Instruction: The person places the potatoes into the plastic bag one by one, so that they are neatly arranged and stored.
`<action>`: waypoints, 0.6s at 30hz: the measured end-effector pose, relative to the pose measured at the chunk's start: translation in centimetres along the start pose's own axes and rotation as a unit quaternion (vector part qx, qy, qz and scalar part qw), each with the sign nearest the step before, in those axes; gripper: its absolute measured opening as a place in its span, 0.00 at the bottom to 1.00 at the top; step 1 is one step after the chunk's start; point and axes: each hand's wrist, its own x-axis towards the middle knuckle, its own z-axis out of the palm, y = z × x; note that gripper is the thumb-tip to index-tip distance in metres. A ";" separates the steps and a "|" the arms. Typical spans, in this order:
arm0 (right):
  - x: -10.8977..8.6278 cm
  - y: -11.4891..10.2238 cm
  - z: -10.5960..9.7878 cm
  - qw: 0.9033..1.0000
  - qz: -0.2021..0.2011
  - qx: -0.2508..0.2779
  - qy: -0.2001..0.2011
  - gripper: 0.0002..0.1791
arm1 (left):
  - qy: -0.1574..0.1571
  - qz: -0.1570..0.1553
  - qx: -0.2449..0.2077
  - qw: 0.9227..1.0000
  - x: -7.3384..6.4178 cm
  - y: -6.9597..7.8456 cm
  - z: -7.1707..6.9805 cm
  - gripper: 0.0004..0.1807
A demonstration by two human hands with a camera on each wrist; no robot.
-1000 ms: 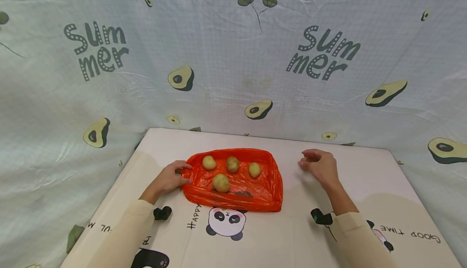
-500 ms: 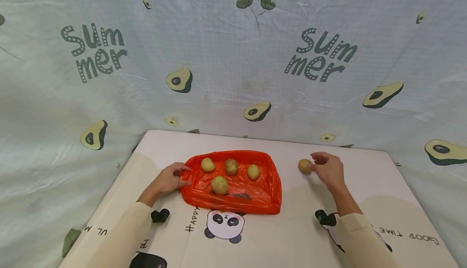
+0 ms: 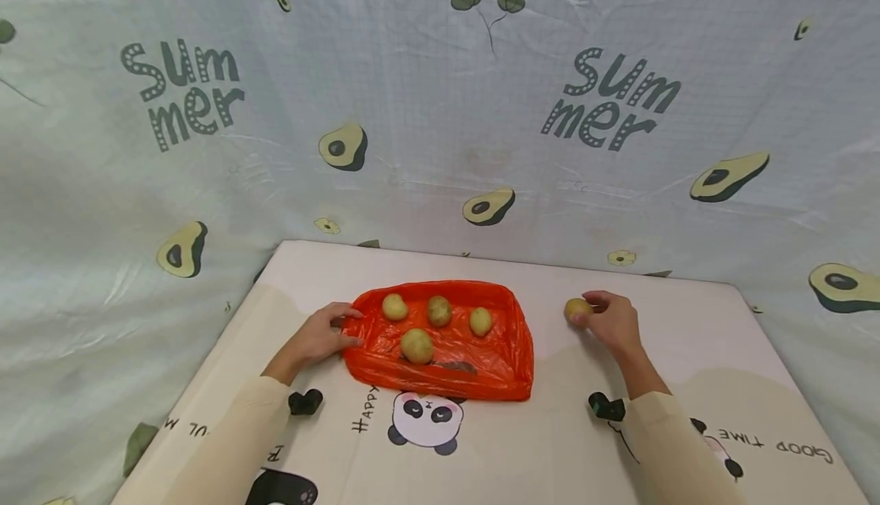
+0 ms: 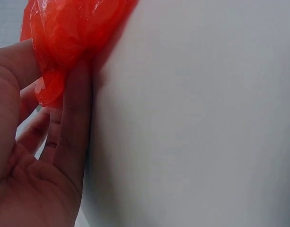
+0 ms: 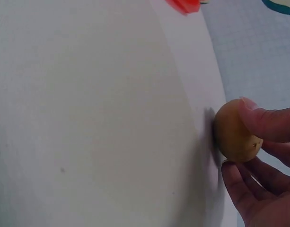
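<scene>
My left hand (image 3: pixel 321 335) grips the left end of a red plastic bag (image 3: pixel 495 364) that lies spread on the table. In the left wrist view, thumb and fingers lie around a gathered corner of the bag (image 4: pixel 71 35). On the bag sit several potatoes, among them a large one (image 3: pixel 416 346) at the front and a small one (image 3: pixel 480 322) at the right. To the right of the bag, my right hand (image 3: pixel 614 323) pinches a single potato (image 5: pixel 235 132) at the table surface. Its thumb presses one side, with fingers on the other.
The table (image 3: pixel 522 451) has a pale cover printed with a panda face (image 3: pixel 426 419) and lettering. Behind it hangs a light curtain (image 3: pixel 412 92) with avocado prints, close to the table's back edge.
My right hand first drew back to the right, uncovering more of the potato, then moved in a little and took hold of it. The left hand and bag have stayed in place.
</scene>
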 end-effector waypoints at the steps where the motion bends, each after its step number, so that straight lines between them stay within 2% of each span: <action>1: 0.0 0.0 0.1 1.000 0.000 -0.003 -0.003 0.30 | 0.001 -0.001 0.000 1.000 0.0 0.0 0.0 0.26; 5: 0.0 -0.1 0.3 1.000 0.003 -0.010 -0.005 0.31 | 0.003 0.001 0.000 1.000 -0.1 -0.1 0.1 0.26; 11: 0.0 -0.1 0.4 1.000 0.000 -0.016 0.014 0.29 | 0.001 0.000 0.000 1.000 0.1 0.0 0.2 0.26; 18: 0.1 -0.1 0.6 1.000 0.011 -0.003 0.021 0.29 | -0.002 -0.007 0.001 1.000 0.1 -0.1 0.1 0.26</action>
